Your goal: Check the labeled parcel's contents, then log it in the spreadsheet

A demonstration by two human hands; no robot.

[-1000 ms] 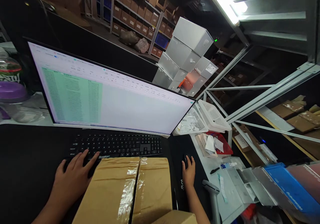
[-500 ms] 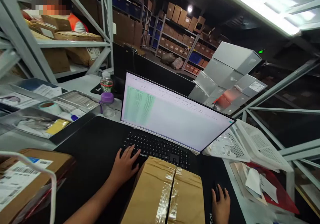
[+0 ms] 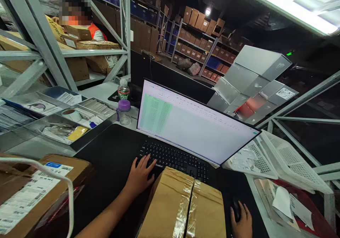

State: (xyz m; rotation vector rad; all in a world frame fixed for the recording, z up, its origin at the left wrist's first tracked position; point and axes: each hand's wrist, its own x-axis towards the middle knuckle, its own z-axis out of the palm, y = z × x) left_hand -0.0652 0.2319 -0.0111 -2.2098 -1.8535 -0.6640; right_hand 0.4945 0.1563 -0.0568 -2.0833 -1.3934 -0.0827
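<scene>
My left hand lies with spread fingers over the lower left keys of a black keyboard. My right hand is wrapped around a black computer mouse on the dark desk mat. Between my arms sits a brown cardboard box, its top seam covered with clear tape; it hides part of the keyboard's front edge. Behind the keyboard a tilted-looking monitor shows a spreadsheet with green-filled columns on the left.
At left lie a labelled carton, a white cable and a divided tray. A purple-lidded bottle stands beside the monitor. White baskets, papers and stacked silver boxes are at right. Behind the rack is another person.
The camera has turned a little to the left, so everything sits farther right in view. Both hands keep their places on the keyboard and mouse.
</scene>
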